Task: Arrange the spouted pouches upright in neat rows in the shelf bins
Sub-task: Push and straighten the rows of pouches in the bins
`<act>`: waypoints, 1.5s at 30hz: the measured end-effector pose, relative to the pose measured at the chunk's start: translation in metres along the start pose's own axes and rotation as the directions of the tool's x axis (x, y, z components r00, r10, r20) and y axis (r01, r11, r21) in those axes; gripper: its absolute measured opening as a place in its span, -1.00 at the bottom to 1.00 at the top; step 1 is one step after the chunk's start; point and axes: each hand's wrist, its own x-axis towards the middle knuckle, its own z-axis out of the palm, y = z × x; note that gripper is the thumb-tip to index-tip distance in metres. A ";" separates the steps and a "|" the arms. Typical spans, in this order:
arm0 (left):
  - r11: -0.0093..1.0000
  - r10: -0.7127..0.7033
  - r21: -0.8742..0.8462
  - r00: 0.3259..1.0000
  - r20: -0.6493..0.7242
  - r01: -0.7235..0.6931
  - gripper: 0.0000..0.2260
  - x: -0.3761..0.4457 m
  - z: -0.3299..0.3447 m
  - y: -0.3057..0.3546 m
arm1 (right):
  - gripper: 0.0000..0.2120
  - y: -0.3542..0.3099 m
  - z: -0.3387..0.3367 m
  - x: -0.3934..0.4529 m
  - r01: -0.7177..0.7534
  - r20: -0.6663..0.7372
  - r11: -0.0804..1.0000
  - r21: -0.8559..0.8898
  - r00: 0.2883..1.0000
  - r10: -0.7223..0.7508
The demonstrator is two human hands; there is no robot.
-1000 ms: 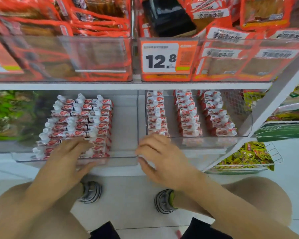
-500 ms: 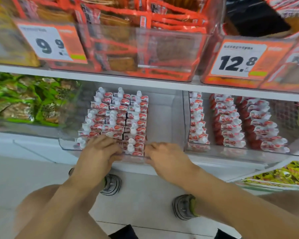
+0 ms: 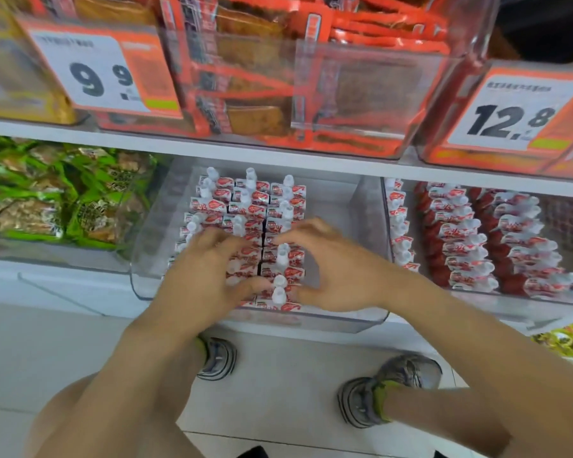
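Head view: both my hands sit over the front of the clear bin [image 3: 153, 246] at the frame's centre. Inside it the spouted pouches [image 3: 252, 200] stand upright in three rows running toward 12 o'clock. My left hand [image 3: 205, 276] rests on the left and middle rows, fingers loosely bent over the caps, thumb touching the front pouches; I cannot tell whether it grips any. My right hand [image 3: 338, 269] curves round the right row, fingers arched over the caps and thumb at the front pouch. At 3 o'clock the neighbouring bin [image 3: 386, 226] holds more rows of pouches.
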 end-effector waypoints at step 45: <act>0.994 -0.097 -0.053 0.990 -0.102 0.092 -0.69 0.006 0.021 -0.029 | -0.35 0.037 -0.042 0.095 -0.058 -0.113 0.974 -0.217 0.993 0.034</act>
